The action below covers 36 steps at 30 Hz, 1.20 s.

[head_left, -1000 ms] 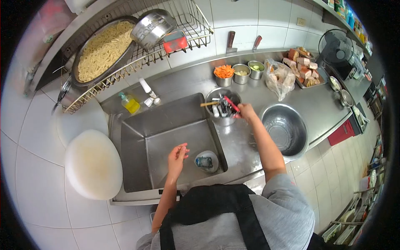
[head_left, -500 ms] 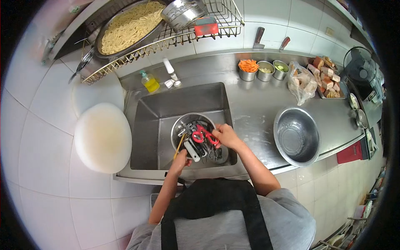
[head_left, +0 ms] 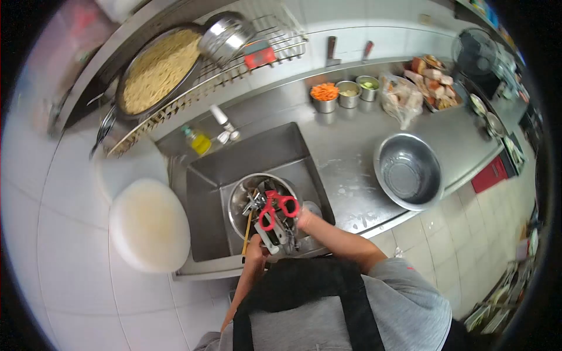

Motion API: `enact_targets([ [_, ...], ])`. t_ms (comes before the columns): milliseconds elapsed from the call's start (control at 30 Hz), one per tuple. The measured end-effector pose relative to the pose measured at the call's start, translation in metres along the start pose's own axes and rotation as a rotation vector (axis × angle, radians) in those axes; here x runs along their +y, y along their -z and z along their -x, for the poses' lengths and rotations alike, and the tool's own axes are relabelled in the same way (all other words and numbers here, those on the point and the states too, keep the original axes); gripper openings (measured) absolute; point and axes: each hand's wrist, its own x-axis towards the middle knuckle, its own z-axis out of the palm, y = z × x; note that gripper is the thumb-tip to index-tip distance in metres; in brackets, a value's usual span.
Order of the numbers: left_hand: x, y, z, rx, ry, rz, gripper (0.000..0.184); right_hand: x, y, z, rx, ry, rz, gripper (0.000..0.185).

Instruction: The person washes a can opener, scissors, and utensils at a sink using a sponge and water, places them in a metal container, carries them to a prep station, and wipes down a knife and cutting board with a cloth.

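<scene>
In the sink [head_left: 205,234] a steel bowl [head_left: 233,205] holds a bundle of utensils. Red-handled scissors [head_left: 270,212] lie uppermost, with white handles [head_left: 266,237], a yellow stick [head_left: 248,231] and metal pieces around them. My left hand [head_left: 256,250] is curled closed at the bowl's near left side, beside the white handles; what its fingers grip is hidden. At the right side of the bowl is my right hand [head_left: 304,218], close against the scissors' loops. Its fingers are blurred and mostly out of sight behind the utensils.
A large steel basin [head_left: 433,175] stands on the counter at right. Behind are cups of carrot strips [head_left: 325,92] and other cut vegetables, a plastic bag [head_left: 401,102] and a tray of meat chunks [head_left: 433,88]. A noodle pan [head_left: 161,70] sits on the rack; white round boards [head_left: 149,225] lean left.
The red scissors' loops have turned and now stand higher above the bundle. My right hand has shifted lower beside them. The whole view has tilted and shifted.
</scene>
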Motion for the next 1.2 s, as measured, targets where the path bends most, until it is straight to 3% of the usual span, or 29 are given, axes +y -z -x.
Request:
enact_targets([
  [33,0.003,-0.012,-0.007,0.21,0.009,0.065,0.028,0.016,-0.012,0.008,-0.039,-0.099,-0.12,0.045],
  [67,0.013,-0.012,-0.008,0.002,-0.031,0.147,0.028,0.032,-0.028,0.013,-0.061,-0.197,-0.229,0.045],
  [133,0.017,-0.005,-0.021,-0.145,-0.133,0.06,0.03,0.046,-0.071,0.023,-0.087,-0.324,-0.28,0.046],
  [167,0.017,0.003,-0.03,-0.159,-0.087,0.047,0.03,0.045,-0.094,0.03,-0.075,-0.354,-0.217,0.047],
  [200,0.023,-0.004,-0.023,-0.116,-0.289,-0.229,0.03,0.039,-0.114,0.043,-0.077,-0.359,-0.072,0.045],
  [233,0.022,0.002,-0.03,-0.133,-0.307,-0.304,0.025,0.032,-0.135,0.056,-0.08,-0.365,0.073,0.044],
  [333,0.046,-0.019,-0.03,-0.256,-0.132,-0.124,0.026,0.019,-0.143,0.114,0.222,-0.084,0.935,0.039],
  [433,0.057,-0.049,-0.027,-0.404,0.084,-0.185,0.038,0.019,-0.153,0.186,0.693,0.072,1.729,0.035],
  [600,0.034,-0.142,-0.012,-0.659,0.244,-0.306,0.039,0.04,-0.158,0.354,0.829,0.383,0.834,0.041],
  [667,0.008,-0.181,-0.01,-0.771,0.295,-0.34,0.034,0.082,-0.104,0.442,1.32,0.631,0.583,0.043],
  [700,-0.003,-0.203,-0.004,-0.803,0.333,-0.396,0.034,0.113,0.004,0.522,1.94,0.093,1.197,0.043],
  [733,-0.014,-0.225,0.004,-0.831,0.365,-0.45,0.033,0.179,0.02,0.552,2.409,-0.101,1.308,0.038],
  [767,-0.03,-0.244,0.008,-0.885,0.446,-0.449,0.034,0.218,0.002,0.572,2.384,-0.813,1.104,0.035],
  [800,-0.042,-0.27,0.022,-0.962,0.373,-0.447,0.034,0.28,0.012,0.601,2.336,-0.554,1.054,0.032],
  [867,-0.086,-0.302,0.011,-1.076,0.487,-0.539,0.036,0.399,0.026,0.656,2.176,-0.071,0.885,0.026],
  [1000,-0.127,-0.402,0.065,-1.008,0.555,-0.593,0.034,0.412,-0.005,0.704,2.099,-0.129,0.415,0.025],
  [1067,-0.141,-0.444,0.064,-1.13,0.617,-0.791,0.032,0.389,0.002,0.726,2.073,-0.098,0.38,0.025],
  [1200,-0.176,-0.548,0.093,-1.139,0.488,-0.777,0.031,0.293,0.038,0.796,2.016,-0.009,0.508,0.027],
])
